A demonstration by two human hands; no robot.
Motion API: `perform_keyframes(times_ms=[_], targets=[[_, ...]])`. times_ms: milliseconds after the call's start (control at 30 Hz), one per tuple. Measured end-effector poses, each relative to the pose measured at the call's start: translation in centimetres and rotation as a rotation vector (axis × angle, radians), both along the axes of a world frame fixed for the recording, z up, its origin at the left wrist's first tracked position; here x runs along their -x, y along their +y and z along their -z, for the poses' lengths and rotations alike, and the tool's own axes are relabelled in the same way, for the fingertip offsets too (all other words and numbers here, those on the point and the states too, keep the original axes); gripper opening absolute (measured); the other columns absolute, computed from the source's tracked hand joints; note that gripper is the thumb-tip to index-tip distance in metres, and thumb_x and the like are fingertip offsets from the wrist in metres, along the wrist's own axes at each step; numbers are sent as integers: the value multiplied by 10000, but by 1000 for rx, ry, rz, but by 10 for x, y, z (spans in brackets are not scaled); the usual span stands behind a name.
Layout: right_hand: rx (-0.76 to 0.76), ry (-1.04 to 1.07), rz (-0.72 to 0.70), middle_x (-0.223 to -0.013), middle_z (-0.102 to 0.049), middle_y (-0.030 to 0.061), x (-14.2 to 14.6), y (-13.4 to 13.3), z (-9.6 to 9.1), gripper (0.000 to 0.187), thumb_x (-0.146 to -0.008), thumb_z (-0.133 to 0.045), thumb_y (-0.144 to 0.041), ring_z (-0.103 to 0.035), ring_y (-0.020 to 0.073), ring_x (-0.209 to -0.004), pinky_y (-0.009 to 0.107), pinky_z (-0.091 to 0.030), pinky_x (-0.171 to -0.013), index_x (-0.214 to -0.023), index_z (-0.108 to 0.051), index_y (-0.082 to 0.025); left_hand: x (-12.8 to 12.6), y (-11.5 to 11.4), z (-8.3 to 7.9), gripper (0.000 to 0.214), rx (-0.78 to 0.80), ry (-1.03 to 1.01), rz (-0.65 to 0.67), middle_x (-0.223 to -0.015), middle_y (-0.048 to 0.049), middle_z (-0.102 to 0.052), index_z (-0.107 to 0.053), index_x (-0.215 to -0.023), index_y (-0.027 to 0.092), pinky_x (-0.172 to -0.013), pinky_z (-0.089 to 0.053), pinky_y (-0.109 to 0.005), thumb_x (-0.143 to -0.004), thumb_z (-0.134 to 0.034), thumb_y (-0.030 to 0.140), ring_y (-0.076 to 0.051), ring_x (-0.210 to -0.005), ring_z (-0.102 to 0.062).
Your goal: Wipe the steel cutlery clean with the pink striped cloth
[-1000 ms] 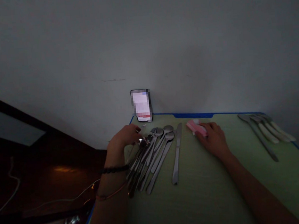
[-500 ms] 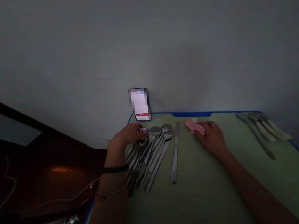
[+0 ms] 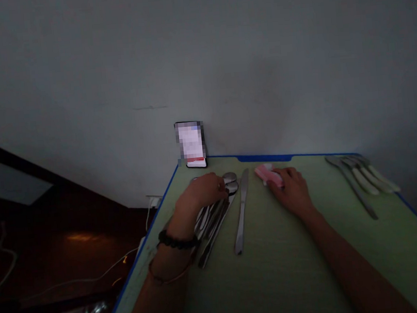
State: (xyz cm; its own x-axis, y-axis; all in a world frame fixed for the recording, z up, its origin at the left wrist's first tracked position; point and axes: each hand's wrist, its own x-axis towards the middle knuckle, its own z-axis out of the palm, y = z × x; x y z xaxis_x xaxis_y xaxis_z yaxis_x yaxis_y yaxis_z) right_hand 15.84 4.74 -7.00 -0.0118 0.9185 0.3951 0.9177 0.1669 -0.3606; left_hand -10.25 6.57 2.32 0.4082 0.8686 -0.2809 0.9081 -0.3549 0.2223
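My left hand reaches over a heap of metal cutlery, palm down with its fingers curled. Its fingertips are beside the bowls of two spoons; whatever lies between them is hidden. The hand and wrist cover much of the heap. To the right of the heap, a table knife lies by itself, its blade pointing to the wall. My right hand rests on the table, closed around one end of a folded pink-and-white cloth.
A lit phone leans against the wall at the table's back edge. Several forks with pale handles lie at the far right, a long all-metal fork beside them. Cables trail over the dark floor left of the table.
My left hand has moved right across the heap, from its left end to the spoon bowls on its right. My right hand stays on the cloth. The view has shifted slightly.
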Motion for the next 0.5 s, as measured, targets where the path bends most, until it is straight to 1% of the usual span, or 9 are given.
perform_keyframes(times_ms=[100, 200, 300, 367, 433, 500], targets=[[6, 3, -6, -1040, -522, 114, 0, 0, -1, 440, -801, -481, -439, -486, 263, -933, 397, -374, -799, -1170, -540, -207, -8, -2, 3, 250, 34, 75, -39, -811, -135, -659, -669, -750, 158, -656, -445, -369, -689, -575, 381, -275, -752, -608], [14, 10, 1, -1042, -521, 112, 1, -1, -1, 449, -801, -479, -447, -481, 264, -942, 398, -372, -803, -1181, -533, -215, -18, -4, 8, 271, 75, 116, -51, -726, -153, -661, -654, -649, 139, -606, -443, -369, -667, -583, 400, -282, -689, -613], [12, 17, 3, -1040, -521, 112, 1, -1, -1, 454, -797, -486, -450, -481, 266, -943, 401, -373, -798, -1183, -532, -215, -24, -4, 13, 302, 125, 111, -24, -670, -137, -662, -632, -559, 145, -577, -436, -330, -677, -557, 412, -244, -631, -611], [8, 23, -1, -1036, -522, 115, 1, -1, -1, 456, -796, -485, -454, -483, 269, -943, 404, -374, -797, -1180, -534, -211, -24, -3, 14, 298, 152, 90, 1, -637, -115, -660, -632, -557, 147, -564, -429, -301, -687, -540, 398, -213, -598, -602], [5, 28, -2, -1033, -523, 118, 1, 0, 0, 462, -796, -481, -466, -485, 272, -942, 410, -376, -800, -1173, -539, -206, -22, -2, 12, 270, 176, 64, 27, -597, -94, -651, -636, -573, 144, -555, -419, -284, -694, -526, 359, -190, -564, -586], [6, 30, -4, -1034, -523, 119, 1, 0, -1, 466, -795, -479, -476, -486, 273, -945, 415, -378, -805, -1171, -540, -206, -18, -1, 6, 280, 198, 25, 54, -565, -74, -634, -631, -572, 143, -551, -410, -276, -720, -486, 331, -172, -530, -566]])
